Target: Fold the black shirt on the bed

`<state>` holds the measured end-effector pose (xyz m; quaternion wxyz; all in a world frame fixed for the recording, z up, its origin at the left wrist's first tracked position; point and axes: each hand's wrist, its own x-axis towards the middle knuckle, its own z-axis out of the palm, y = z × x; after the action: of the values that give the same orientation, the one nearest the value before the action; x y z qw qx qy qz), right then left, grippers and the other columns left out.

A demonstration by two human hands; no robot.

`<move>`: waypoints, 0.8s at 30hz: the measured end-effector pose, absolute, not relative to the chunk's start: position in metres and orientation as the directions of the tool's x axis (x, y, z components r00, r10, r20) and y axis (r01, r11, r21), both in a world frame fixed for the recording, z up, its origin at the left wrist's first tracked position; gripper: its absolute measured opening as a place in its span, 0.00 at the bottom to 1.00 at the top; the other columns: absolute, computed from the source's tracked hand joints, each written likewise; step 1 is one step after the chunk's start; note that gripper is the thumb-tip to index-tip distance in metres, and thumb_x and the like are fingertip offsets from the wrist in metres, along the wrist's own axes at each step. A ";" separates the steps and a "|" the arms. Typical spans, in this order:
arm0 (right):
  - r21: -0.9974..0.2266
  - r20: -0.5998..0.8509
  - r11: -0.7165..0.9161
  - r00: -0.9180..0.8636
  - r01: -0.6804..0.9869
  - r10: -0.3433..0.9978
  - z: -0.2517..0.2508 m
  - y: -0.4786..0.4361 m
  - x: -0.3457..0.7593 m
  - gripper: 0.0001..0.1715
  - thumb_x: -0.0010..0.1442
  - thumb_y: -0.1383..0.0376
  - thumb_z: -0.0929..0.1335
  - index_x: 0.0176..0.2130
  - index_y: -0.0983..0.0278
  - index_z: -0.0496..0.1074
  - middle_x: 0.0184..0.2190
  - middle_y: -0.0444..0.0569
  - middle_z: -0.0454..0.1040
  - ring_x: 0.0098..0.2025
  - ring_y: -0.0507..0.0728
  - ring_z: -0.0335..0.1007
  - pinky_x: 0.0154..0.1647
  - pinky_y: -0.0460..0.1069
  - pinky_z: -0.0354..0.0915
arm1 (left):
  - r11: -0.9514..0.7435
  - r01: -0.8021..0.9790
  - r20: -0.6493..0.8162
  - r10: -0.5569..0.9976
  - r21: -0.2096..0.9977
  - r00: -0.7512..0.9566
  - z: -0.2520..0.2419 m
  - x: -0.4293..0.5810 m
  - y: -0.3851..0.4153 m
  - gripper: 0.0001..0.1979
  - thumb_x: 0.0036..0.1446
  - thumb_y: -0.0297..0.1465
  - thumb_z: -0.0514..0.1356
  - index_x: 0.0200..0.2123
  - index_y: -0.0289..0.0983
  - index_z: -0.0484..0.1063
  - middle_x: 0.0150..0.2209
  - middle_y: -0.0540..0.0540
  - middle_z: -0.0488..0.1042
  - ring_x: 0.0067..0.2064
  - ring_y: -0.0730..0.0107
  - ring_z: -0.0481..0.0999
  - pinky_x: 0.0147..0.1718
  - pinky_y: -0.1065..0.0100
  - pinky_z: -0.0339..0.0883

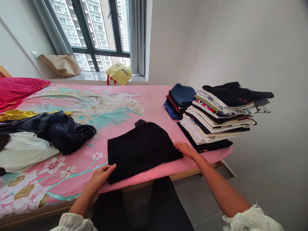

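Note:
A black shirt (pixel 141 150) lies folded on the bed near its front edge, with a collar-like bump at its far side. My left hand (pixel 102 176) is closed at the left near corner, thumb and fingers pinching the edge. On the opposite side, my right hand (pixel 184 149) grips the right edge close to the near corner. The cloth lies mostly flat between them, with slight creases. To its right stands a tall stack of folded clothes (pixel 211 120), topped by a black garment with red lettering.
A shorter pile of dark folded clothes (pixel 181 96) stands behind the stack. Loose garments (pixel 55 128) lie heaped on the left of the pink patterned bedsheet (pixel 154 96), near a magenta pillow (pixel 21 91). A paper bag (pixel 61 64) and a yellow bag (pixel 119 73) rest by the window.

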<state>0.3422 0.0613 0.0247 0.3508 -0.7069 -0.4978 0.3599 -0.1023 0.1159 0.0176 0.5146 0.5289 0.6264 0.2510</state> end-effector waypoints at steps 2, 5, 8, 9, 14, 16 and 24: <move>-0.828 -0.139 -0.244 0.236 0.505 0.962 0.019 0.046 0.345 0.24 0.52 0.47 0.65 0.27 0.66 0.71 0.24 0.46 0.71 0.28 0.52 0.61 0.31 0.47 0.57 | 0.307 0.423 -0.374 0.924 0.852 0.083 0.017 -0.102 0.114 0.25 0.37 0.53 0.63 0.24 0.37 0.65 0.14 0.59 0.54 0.15 0.79 0.53 0.16 0.73 0.46; -0.777 -0.069 -0.206 0.245 0.595 0.967 0.018 0.037 0.339 0.15 0.47 0.56 0.69 0.21 0.64 0.67 0.21 0.43 0.66 0.29 0.53 0.59 0.32 0.47 0.55 | 0.230 0.467 -0.305 0.948 0.854 0.090 0.018 -0.099 0.114 0.24 0.38 0.53 0.62 0.20 0.38 0.62 0.15 0.57 0.57 0.18 0.77 0.57 0.18 0.72 0.50; -0.744 0.062 -0.145 0.283 0.652 0.957 0.022 0.039 0.328 0.09 0.49 0.59 0.67 0.26 0.63 0.67 0.26 0.45 0.68 0.34 0.55 0.60 0.37 0.48 0.56 | 0.116 0.510 -0.163 0.986 0.852 0.048 0.018 -0.095 0.114 0.21 0.42 0.52 0.60 0.21 0.38 0.65 0.17 0.55 0.61 0.21 0.73 0.62 0.22 0.71 0.53; -0.734 0.101 -0.129 0.294 0.667 0.950 0.022 0.040 0.325 0.09 0.52 0.59 0.65 0.29 0.62 0.68 0.28 0.45 0.68 0.35 0.55 0.61 0.38 0.47 0.56 | 0.076 0.522 -0.102 0.995 0.849 0.020 0.018 -0.094 0.113 0.20 0.45 0.51 0.58 0.23 0.39 0.66 0.18 0.55 0.63 0.23 0.72 0.64 0.23 0.71 0.54; -0.640 0.092 -0.207 0.342 0.740 0.935 0.009 0.039 0.323 0.12 0.56 0.57 0.62 0.32 0.62 0.68 0.25 0.43 0.68 0.27 0.52 0.61 0.30 0.46 0.55 | 0.036 0.661 -0.022 0.999 0.749 -0.029 0.011 -0.094 0.107 0.16 0.50 0.46 0.55 0.22 0.40 0.66 0.17 0.54 0.64 0.24 0.69 0.65 0.26 0.70 0.54; -0.620 0.063 -0.227 0.337 0.751 0.940 0.003 0.037 0.325 0.12 0.55 0.56 0.63 0.29 0.62 0.67 0.23 0.44 0.68 0.26 0.53 0.61 0.29 0.46 0.54 | 0.041 0.709 -0.055 0.998 0.704 -0.003 0.011 -0.093 0.107 0.17 0.51 0.47 0.54 0.21 0.40 0.64 0.16 0.54 0.62 0.23 0.69 0.64 0.26 0.69 0.52; -0.535 0.081 -0.281 0.379 0.797 0.922 -0.001 0.040 0.327 0.16 0.62 0.56 0.58 0.39 0.61 0.68 0.31 0.45 0.73 0.32 0.53 0.67 0.32 0.46 0.56 | 0.018 0.791 0.034 0.998 0.612 -0.048 0.020 -0.089 0.107 0.18 0.57 0.45 0.48 0.39 0.41 0.69 0.25 0.51 0.72 0.30 0.65 0.72 0.31 0.68 0.59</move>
<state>0.3267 0.0395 -0.0007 0.2536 -0.7907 -0.5434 0.1231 -0.0890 0.1070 0.0198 0.2117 0.6565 0.6812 0.2452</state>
